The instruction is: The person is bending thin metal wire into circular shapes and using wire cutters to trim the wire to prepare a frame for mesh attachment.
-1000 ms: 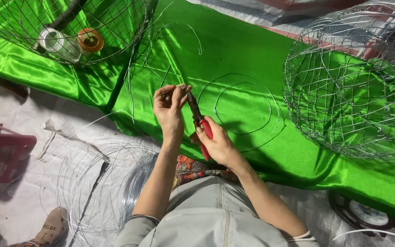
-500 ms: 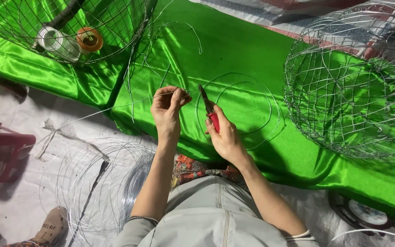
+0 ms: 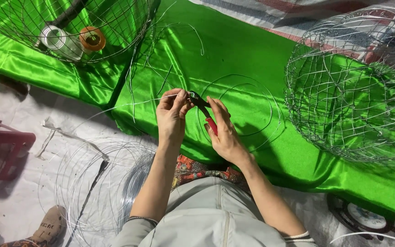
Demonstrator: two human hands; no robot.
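Left hand [image 3: 172,114] pinching a thin wire [image 3: 129,104] at frame centre, right hand [image 3: 222,132] wrapped around red-handled pliers [image 3: 203,110], nose biting the wire end right by the left fingertips. All over a shiny green cloth [image 3: 252,59]. Wire loops [image 3: 241,105] lying flat just right of the hands. Big wire-mesh basket [image 3: 348,91] far right, another mesh frame [image 3: 69,27] upper left with two tape rolls [image 3: 72,41] under it. Coil of wire [image 3: 101,183] lower left on the floor.

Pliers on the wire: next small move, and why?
Probably squeeze and twist the pliers: their nose already meets the wire end that the left hand pinches, and the right hand grips the red handles, so the bend looks set up.
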